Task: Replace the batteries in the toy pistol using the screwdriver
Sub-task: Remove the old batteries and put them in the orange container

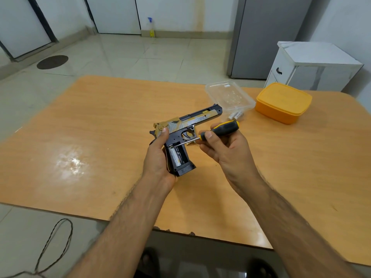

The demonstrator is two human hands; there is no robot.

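The room is bright, with soft, even light. A white shiny patch of glare sits on the left part of the bench (pixel 70 161). The floor (pixel 124 55) tiles shine a little too. Shadows are faint. The picture is mostly sharp. Straight lines bend near the edges, and the bottom edge looks dark and blurry.

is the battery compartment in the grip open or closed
Open: no cover on the pistol grip, a battery shows inside, and the screwdriver tip reaches in.
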